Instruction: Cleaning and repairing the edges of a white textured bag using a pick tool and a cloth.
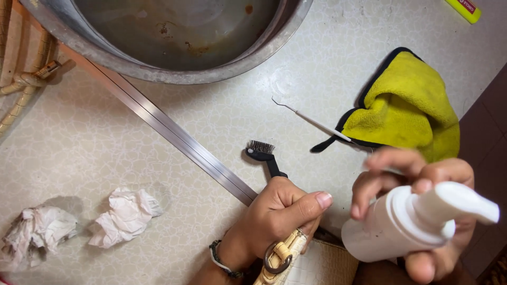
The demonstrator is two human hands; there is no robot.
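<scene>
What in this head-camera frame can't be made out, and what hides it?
- Brush handle: hidden inside the left hand.
- Pump bottle: blurred, close to the lens; its base is covered by the right hand.
- Metal basin: cut off by the top edge.
- Pick tool: its far end is hidden by the right hand's fingers.
- Woven item under the left hand: cut off by the bottom edge.

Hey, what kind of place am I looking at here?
Probably a home cleaning or repair spot on a tabletop: a big metal basin, a yellow cloth, crumpled tissues, with the left hand holding a small brush and the right hand a pump bottle.
</scene>
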